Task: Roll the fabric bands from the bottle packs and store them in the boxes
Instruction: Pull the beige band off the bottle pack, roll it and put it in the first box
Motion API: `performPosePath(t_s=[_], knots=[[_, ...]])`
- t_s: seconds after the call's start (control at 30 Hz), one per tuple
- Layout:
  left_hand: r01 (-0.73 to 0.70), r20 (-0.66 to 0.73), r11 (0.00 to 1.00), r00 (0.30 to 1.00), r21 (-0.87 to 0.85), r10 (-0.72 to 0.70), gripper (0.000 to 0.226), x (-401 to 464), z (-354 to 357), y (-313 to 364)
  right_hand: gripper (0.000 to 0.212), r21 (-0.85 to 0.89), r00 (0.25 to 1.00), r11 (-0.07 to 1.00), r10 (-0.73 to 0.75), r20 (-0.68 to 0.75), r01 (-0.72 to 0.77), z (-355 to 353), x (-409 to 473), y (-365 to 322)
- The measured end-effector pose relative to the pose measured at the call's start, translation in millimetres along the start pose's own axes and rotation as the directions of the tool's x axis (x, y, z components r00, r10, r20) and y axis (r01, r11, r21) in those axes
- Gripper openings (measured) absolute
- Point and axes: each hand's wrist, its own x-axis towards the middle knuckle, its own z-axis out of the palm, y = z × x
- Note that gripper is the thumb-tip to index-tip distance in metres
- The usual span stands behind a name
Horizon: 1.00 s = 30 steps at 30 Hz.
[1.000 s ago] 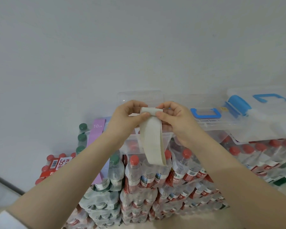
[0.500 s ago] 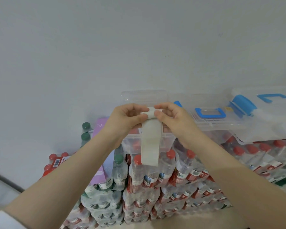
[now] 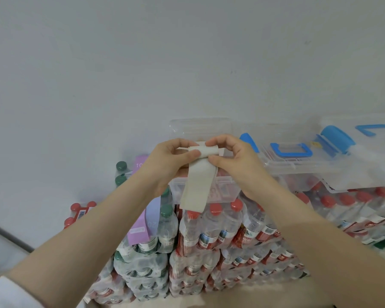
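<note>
Both hands' fingers [image 3: 196, 154] pinching cream band [image 3: 197, 185], partly rolled

The purple band [image 3: 142, 210] shows "10" near its top; other labels unreadable.

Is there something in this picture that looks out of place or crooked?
One thing: a purple fabric band hangs down the front of the green-capped bottle pack, left of both hands, not yet rolled. The beige band that both hands are rolling looks normal.
</note>
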Motion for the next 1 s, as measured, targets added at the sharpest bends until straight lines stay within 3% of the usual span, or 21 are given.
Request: performPosePath(t_s=[0.23, 0.3, 0.4, 0.47, 0.67, 0.8, 1.0], knots=[[-0.130, -0.001, 0.986, 0.991, 0.101, 0.131, 0.029, 2, -6, -3, 0.005, 0.058, 0.988, 0.986, 0.157, -0.001, -0.157, 11, 5, 4], [-0.075, 0.025, 0.995, 0.997, 0.072, 0.074, 0.028, 3, -8, -4, 0.008, 0.047, 0.992, 0.990, 0.129, 0.004, -0.130, 12, 5, 5], [0.119, 0.096, 0.992, 0.988, 0.053, -0.124, 0.028, 3, -12, -4, 0.025, 0.017, 0.998, 0.998, 0.067, -0.012, -0.067, 13, 5, 6], [0.151, 0.102, 0.985, 0.982, 0.084, -0.159, 0.033, 4, -15, -5, 0.032, 0.017, 0.999, 0.999, 0.048, -0.015, -0.047, 14, 5, 7], [0.080, 0.054, 0.996, 0.995, 0.026, -0.081, 0.010, 8, -20, -10, 0.030, 0.062, 0.996, 0.994, 0.091, -0.004, -0.091, 19, 6, 10], [-0.018, 0.050, 0.999, 0.999, -0.041, 0.020, 0.017, 10, -23, -10, 0.025, 0.150, 0.970, 0.962, 0.237, -0.045, -0.228, 26, 7, 17], [-0.161, 0.136, 0.972, 0.981, 0.170, 0.138, 0.030, 10, -33, -15, 0.020, 0.132, 0.969, 0.961, 0.247, -0.015, -0.243, 31, 8, 20]])
